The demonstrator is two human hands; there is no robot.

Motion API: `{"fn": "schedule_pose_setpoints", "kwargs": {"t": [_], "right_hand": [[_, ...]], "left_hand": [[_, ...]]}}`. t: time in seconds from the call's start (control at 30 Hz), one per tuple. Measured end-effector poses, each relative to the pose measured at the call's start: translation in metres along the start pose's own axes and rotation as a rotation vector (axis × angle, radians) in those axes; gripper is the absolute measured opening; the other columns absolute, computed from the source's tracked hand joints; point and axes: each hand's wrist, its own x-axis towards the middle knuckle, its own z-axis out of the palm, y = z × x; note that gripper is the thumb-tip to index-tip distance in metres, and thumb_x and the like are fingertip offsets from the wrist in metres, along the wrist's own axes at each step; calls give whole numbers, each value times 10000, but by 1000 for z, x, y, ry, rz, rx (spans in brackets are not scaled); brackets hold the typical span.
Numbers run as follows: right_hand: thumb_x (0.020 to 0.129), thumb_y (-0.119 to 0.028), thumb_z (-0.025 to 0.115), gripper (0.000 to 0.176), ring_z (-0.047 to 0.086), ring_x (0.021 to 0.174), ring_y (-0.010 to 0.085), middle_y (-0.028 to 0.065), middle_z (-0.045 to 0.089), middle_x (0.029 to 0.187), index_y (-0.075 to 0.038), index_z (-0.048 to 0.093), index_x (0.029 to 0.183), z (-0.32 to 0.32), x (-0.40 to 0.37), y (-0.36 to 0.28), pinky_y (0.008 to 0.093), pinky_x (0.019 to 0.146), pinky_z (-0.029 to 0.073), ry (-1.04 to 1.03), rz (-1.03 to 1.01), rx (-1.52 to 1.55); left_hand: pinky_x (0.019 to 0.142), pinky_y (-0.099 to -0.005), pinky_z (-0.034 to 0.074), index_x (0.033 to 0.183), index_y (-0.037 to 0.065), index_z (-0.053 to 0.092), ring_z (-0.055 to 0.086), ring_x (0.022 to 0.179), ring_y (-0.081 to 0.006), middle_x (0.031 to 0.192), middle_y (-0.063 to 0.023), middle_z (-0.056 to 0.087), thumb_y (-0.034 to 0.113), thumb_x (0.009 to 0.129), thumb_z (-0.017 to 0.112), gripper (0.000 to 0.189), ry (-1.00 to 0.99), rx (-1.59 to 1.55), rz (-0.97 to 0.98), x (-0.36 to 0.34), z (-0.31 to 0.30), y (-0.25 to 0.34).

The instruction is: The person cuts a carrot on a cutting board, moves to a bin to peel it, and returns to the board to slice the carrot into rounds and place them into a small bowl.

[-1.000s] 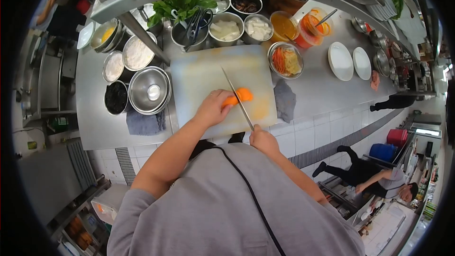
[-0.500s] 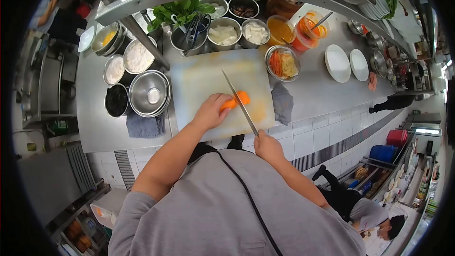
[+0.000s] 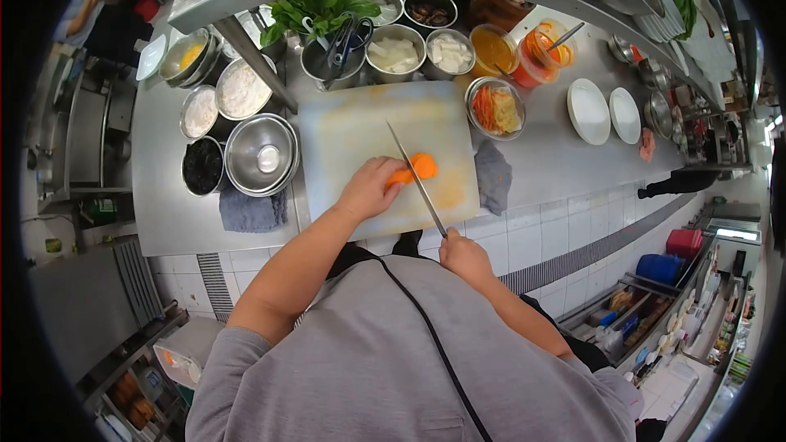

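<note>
Head camera, looking down over a grey-shirted chest: a person stands at a steel counter [image 3: 164, 221] with a pale cutting board [image 3: 352, 127] in front of them. On the board's near right part lies an orange carrot [image 3: 421, 166], the piece pinned under the fingertips of the left hand [image 3: 370, 188], whose fingers are curled together and pressed onto the carrot's left end; the rest of the carrot pokes out to the right of the hand. The right hand [image 3: 463, 254] sits just off the board's near edge, closed tight around the handle of a long knife [image 3: 415, 178]. The blade runs slantwise up and left across the board and passes over the carrot just beside the left fingertips, touching or nearly touching them; which one cannot be told. Left of the board stand a lidded steel bowl [image 3: 262, 155], a bowl of dark food [image 3: 202, 168] and two bowls of white powder [image 3: 241, 88], with a grey cloth [image 3: 252, 211] lying near the counter's front edge. Right of the board are a bowl of shredded vegetables [image 3: 494, 109], a second grey cloth [image 3: 492, 176] touching the board's edge and, farther off, two white plates [image 3: 589, 110]. Behind the board are a pot holding scissors [image 3: 340, 49], leafy greens [image 3: 315, 8] and more filled containers.
</note>
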Motion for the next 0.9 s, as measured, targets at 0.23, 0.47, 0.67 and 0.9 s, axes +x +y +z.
{"fn": "schedule_pose_setpoints", "kwargs": {"t": [0.23, 0.47, 0.67, 0.9], "right_hand": [[1034, -231, 574, 245, 717, 791, 497, 300, 714, 804, 10, 586, 1078, 32, 46, 8, 611, 742, 562, 55, -52, 21], [1041, -247, 577, 251, 714, 811, 492, 289, 722, 843, 3, 582, 1072, 4, 7, 2, 601, 758, 555, 39, -4, 46], [1033, -252, 576, 254, 727, 852, 485, 292, 733, 875, -5, 581, 1092, -4, 0, -4, 601, 782, 562, -10, 45, 17], [1018, -251, 586, 261, 722, 823, 504, 305, 732, 874, -3, 579, 1101, 34, 45, 10, 613, 765, 569, 19, -7, 25]], "left_hand": [[1014, -477, 532, 1286, 97, 652, 630, 1182, -388, 1243, -144, 676, 99, 903, 743, 394, 22, -2, 4, 4, -1, -5], [1037, -478, 526, 1283, 74, 641, 629, 1204, -402, 1269, -157, 679, 114, 901, 761, 403, -13, -13, 9, 0, 0, -4], [1025, -472, 528, 1273, 73, 647, 632, 1190, -398, 1255, -154, 685, 117, 901, 761, 391, -11, -18, 10, -1, 1, -6], [994, -478, 537, 1266, 75, 647, 639, 1147, -406, 1228, -156, 673, 120, 902, 763, 385, 11, 17, 21, 4, -1, -6]]}}
